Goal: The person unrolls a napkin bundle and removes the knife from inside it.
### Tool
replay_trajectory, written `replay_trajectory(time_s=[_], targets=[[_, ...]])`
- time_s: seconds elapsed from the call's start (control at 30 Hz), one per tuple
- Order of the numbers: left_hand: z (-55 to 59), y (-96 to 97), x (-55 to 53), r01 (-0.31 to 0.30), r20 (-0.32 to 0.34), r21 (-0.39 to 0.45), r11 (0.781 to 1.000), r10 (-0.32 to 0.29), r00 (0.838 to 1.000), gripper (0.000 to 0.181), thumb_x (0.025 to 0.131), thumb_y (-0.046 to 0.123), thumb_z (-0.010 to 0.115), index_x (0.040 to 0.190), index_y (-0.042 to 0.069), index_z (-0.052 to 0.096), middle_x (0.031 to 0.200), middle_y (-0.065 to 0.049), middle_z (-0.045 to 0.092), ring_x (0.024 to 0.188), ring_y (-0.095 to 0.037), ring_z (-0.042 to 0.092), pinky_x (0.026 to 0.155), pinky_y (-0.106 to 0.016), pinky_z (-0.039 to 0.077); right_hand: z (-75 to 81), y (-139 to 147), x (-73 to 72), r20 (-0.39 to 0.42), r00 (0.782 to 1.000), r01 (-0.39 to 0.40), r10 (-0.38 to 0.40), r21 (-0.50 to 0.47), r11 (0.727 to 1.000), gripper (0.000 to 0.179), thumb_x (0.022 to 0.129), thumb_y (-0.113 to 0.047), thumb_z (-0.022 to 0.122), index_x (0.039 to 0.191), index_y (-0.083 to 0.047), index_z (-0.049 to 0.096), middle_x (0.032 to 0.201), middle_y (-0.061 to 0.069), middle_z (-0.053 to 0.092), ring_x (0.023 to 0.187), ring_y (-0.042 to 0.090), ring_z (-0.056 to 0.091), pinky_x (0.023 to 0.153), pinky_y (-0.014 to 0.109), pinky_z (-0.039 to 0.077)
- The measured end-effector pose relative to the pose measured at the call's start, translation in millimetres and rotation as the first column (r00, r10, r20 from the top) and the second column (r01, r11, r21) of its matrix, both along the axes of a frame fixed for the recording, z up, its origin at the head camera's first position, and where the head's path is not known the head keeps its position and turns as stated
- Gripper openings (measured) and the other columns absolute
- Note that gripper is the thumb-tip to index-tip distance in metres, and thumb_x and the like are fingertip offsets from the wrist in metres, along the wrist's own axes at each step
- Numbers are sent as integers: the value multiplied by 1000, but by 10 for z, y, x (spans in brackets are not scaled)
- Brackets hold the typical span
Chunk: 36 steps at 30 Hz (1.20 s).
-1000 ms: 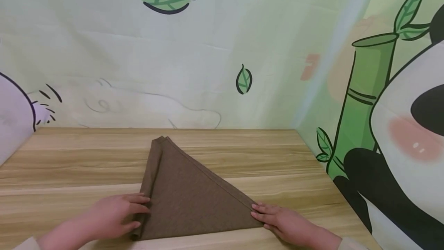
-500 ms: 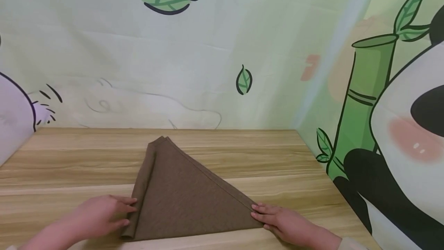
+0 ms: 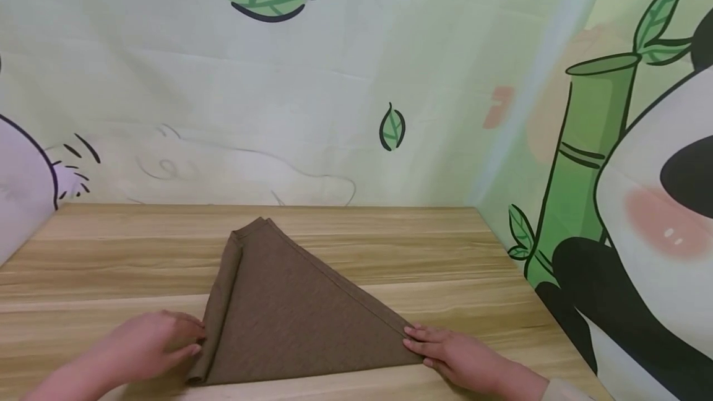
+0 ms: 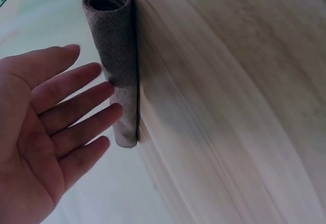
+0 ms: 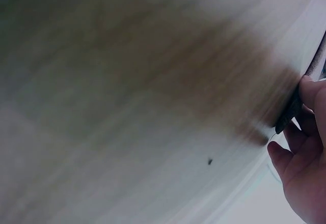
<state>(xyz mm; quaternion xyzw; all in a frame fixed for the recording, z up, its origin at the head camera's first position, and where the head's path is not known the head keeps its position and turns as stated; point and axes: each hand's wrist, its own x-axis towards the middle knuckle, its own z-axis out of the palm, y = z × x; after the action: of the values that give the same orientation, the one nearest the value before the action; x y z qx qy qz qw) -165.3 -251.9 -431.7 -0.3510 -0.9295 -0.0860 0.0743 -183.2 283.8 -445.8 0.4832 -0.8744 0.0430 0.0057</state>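
Note:
A brown cloth (image 3: 295, 308) lies folded in a triangle-like shape on the wooden table. Its left side is turned into a narrow roll (image 3: 220, 311), whose spiral end (image 4: 106, 1) faces the left wrist camera. My left hand (image 3: 147, 345) is at the outer side of this roll, fingertips against it near the front end. In the left wrist view those fingers are extended and a little spread, with the palm visible. At the cloth's right corner, my right hand (image 3: 465, 357) rests with extended fingers on the fabric. The right wrist view shows only part of that hand, beside the dark cloth edge (image 5: 289, 114).
The wooden tabletop (image 3: 390, 252) runs back to a pale green printed backdrop (image 3: 334, 79) with leaf drawings. On the right side stands a printed panel with a panda (image 3: 652, 302) and green bamboo (image 3: 590, 141). A small dark speck (image 5: 210, 161) shows in the right wrist view.
My left hand and the rolled side have shifted left, and the flat part of the cloth has grown wider. The right hand has stayed at its corner.

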Motion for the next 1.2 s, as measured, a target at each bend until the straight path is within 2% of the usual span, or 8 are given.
replay_trajectory(time_s=[0.07,0.2,0.4,0.57,0.7,0.97,1.1,1.2], targets=[[-3,58,6,11,-71,40,999,-8,997,15,82,21,83,95,14,78,95,-2,76,86,-19,74,72,-37,62,-1,0,-3,3,1000,0,0,0,1000,39,107,-21,53,144,-11,60,147,12,62,133,28,62,102,39,58],[7,197,-18,58,-142,70,996,-48,989,20,77,19,87,94,15,77,96,0,72,85,-17,71,70,-33,60,1,-2,-11,19,1000,5,-5,1,1000,39,107,-22,53,145,-11,59,148,12,61,134,28,62,103,39,58],[26,346,-56,97,-60,-10,995,-97,993,24,79,25,87,99,15,77,108,-8,73,95,-26,71,79,-38,61,10,-9,-16,25,1000,10,-10,3,1000,40,107,-22,52,145,-12,59,148,12,61,134,28,62,103,39,58],[0,406,-61,114,-16,-57,992,-115,993,24,80,28,86,100,18,77,110,-7,73,98,-26,71,82,-39,61,24,-19,-9,26,1000,11,-11,5,1000,40,107,-22,53,145,-12,59,148,12,61,134,27,62,103,39,58],[-32,401,-59,106,4,-78,991,-106,994,23,79,28,87,98,19,78,108,-5,73,98,-26,71,82,-39,61,39,-26,-1,27,1000,15,-15,8,1000,40,107,-21,54,145,-12,59,148,11,61,134,27,62,102,39,58],[-50,338,-50,87,65,-65,994,-83,994,17,79,25,87,91,18,78,104,-4,73,97,-24,70,79,-36,61,55,-32,1,50,998,32,-33,24,999,40,107,-23,52,146,-13,58,149,11,60,135,27,61,103,39,57],[-55,298,-32,74,52,-50,996,-71,996,19,77,25,88,91,20,76,105,-3,75,104,-29,71,80,-38,62,50,-27,6,43,999,24,-25,21,1000,40,107,-22,52,145,-12,58,149,11,60,135,27,61,103,39,58],[-73,264,-13,63,3,-35,997,-63,998,21,74,25,90,89,21,75,104,-3,75,106,-30,72,79,-37,63,48,-19,13,39,999,22,-23,19,1000,40,107,-23,52,145,-12,58,149,11,60,135,27,61,103,39,58]])
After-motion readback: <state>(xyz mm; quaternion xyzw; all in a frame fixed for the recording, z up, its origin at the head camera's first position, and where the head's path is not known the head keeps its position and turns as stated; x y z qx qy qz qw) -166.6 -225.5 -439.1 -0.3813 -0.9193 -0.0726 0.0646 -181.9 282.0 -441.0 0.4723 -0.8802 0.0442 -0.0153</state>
